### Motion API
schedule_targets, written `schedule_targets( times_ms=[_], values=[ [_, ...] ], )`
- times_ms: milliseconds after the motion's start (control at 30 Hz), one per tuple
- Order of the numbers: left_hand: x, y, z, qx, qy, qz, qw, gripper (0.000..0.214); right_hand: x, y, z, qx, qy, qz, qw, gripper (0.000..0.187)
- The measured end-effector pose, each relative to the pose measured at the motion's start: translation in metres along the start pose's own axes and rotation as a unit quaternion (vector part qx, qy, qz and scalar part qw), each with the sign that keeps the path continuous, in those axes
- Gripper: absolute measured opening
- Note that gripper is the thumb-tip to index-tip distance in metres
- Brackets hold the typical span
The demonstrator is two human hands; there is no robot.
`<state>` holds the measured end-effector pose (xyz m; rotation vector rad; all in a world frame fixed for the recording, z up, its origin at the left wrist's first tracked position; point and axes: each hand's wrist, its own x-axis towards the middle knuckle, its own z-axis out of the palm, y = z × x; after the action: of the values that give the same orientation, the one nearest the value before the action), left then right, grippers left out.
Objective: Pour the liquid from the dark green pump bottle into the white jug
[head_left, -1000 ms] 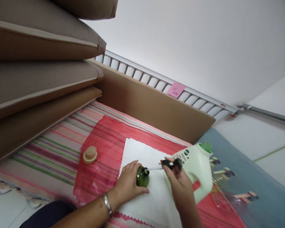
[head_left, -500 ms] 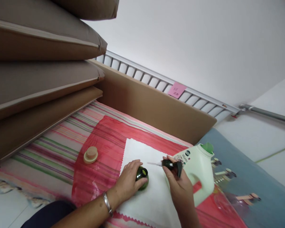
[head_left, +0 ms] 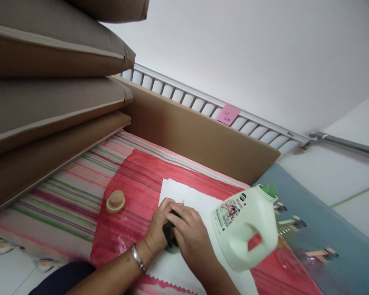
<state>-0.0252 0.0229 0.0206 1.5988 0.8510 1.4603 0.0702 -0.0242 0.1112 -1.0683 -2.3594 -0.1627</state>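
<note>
My left hand (head_left: 158,229) is wrapped round a small dark green bottle (head_left: 172,247), mostly hidden, which rests on a white cloth (head_left: 193,200). Over the bottle's top, my right hand (head_left: 189,235) grips the dark pump cap (head_left: 167,234); its thin tube tip pokes out just above the fingers. The two hands touch. A pale green detergent jug (head_left: 247,227) with a green cap stands right beside my right hand.
A tan round lid (head_left: 116,201) lies on the red sheet (head_left: 132,192) to the left. Brown cushions (head_left: 49,82) are stacked at left, a brown board (head_left: 199,139) stands behind. Clear bottles with pump tops (head_left: 298,241) lie at right on a blue mat.
My right hand moved left with the pump cap from beside the jug onto the bottle's top. The bottle is now covered by both hands.
</note>
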Motion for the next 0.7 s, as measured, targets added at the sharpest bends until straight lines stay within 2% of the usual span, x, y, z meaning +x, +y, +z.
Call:
schedule_targets(
  times_ms=[67,167,267,367,533,633,700],
  values=[
    [0.001,0.003,-0.005,-0.037,0.004,0.022,0.999,0.017,0.002,-0.003,0.001,0.01,0.001,-0.004,1.0,0.039],
    [0.004,0.011,-0.011,-0.067,0.044,0.043,0.996,0.018,-0.002,0.0,0.003,0.027,0.001,0.015,1.0,0.043],
    [0.011,0.02,-0.018,-0.038,0.082,0.048,0.995,0.015,-0.02,0.014,0.0,0.027,0.009,0.083,0.996,0.046],
    [0.016,0.025,-0.024,0.012,0.116,0.043,0.992,0.014,-0.05,0.035,-0.005,0.005,0.044,0.16,0.986,0.039],
    [0.017,0.021,-0.033,0.099,0.079,0.042,0.991,0.026,-0.1,0.052,-0.01,-0.028,0.082,0.214,0.973,0.029],
    [0.015,0.016,-0.034,0.155,0.056,0.08,0.983,0.021,-0.114,0.047,-0.01,-0.028,0.081,0.214,0.973,0.027],
    [0.014,0.012,-0.034,0.145,0.029,0.105,0.984,0.018,-0.117,0.044,-0.011,-0.026,0.077,0.211,0.974,0.027]
  ],
)
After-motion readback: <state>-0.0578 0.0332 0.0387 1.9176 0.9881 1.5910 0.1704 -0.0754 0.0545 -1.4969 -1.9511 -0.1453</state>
